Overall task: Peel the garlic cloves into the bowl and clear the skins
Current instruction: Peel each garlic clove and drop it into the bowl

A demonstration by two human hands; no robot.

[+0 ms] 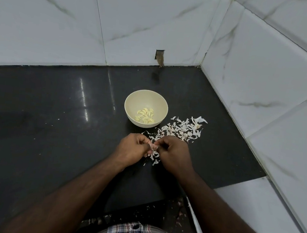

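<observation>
A cream bowl stands on the black counter and holds several peeled garlic cloves. Just in front of it, my left hand and my right hand meet above the counter, and both pinch one small garlic clove between their fingertips. The clove is mostly hidden by my fingers. A loose heap of white garlic skins lies to the right of the bowl and trails down under my hands to more skins.
The black counter ends at white marble-tiled walls at the back and right. A small cut-out hole sits in the back wall. Skin scraps lie on the dark floor by the counter's front edge.
</observation>
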